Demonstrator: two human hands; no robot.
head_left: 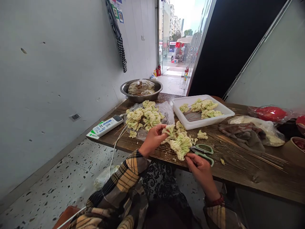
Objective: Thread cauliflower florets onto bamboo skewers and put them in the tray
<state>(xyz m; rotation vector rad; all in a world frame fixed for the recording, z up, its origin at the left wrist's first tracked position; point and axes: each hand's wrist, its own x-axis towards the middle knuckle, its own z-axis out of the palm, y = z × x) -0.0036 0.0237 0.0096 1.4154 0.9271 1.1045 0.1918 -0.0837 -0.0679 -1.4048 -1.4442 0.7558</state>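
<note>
My left hand (156,139) pinches a pale cauliflower floret (169,130) between thumb and fingers. Just below and to its right is a larger cauliflower piece (181,145), close to the table's front edge. My right hand (199,168) is closed, its fingertips at the lower right of that piece; whatever thin thing it may grip is hidden. Beside its fingers lie scissors (204,150) with green handles, their blades partly covered by cauliflower. A heap of cauliflower florets (150,114) rests on a clear plastic bag (166,111) beyond my left hand.
A white tray (230,114) holds cauliflower on thin sticks. Behind the heap stands a metal basin (124,90) with a bagged bundle. A power strip (108,125) lies left, its cable over the edge. Bare skewers (269,160) and a brownish cloth (249,136) are at right.
</note>
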